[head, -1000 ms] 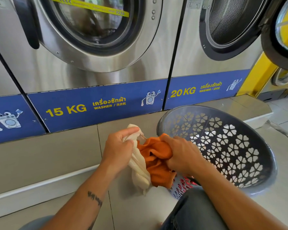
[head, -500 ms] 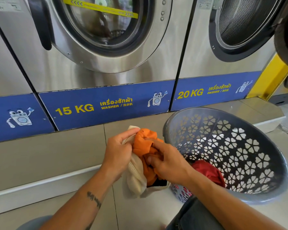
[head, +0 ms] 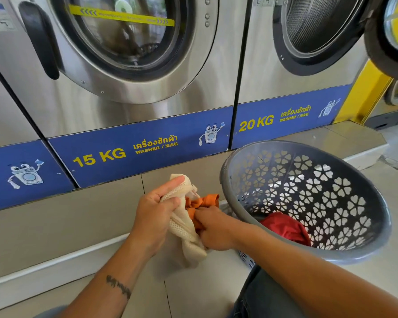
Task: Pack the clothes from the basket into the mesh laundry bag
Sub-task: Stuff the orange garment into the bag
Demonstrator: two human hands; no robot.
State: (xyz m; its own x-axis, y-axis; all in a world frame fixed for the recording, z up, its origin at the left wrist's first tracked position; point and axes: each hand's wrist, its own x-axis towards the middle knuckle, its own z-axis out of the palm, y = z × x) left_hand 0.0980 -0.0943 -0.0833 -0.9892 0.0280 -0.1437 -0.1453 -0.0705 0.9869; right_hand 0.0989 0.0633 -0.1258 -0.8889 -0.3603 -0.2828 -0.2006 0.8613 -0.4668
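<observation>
1. Two big washers (head: 129,53) fill the back wall, one door shut, the one on the right hanging open. They're out of my way, just background.
2. Next down, the grey basket (head: 363,251) sits tipped on the floor just right of my hands, with a red garment (head: 285,226) lying at the bottom. More may be hidden under it, can't tell.
3. The cream mesh bag (head: 184,228) hangs in front of me above the tiled floor (head: 205,288), mouth held up.
4. An orange garment (head: 202,201) is partly inside the bag, a bunched bit sticking out the top.
5. My left hand (head: 156,214) is clenched on the bag's rim, holding the mouth open.
6. My right hand (head: 216,228) is closed on the orange cloth, pushing it down.

I'd say the step is stuffing the orange piece. Next up needs a deeper shove so nothing spills out, then a reach into the basket for the red one. Only snag: the bag's mouth is narrow and floppy, so cloth could bunch at the rim.
</observation>
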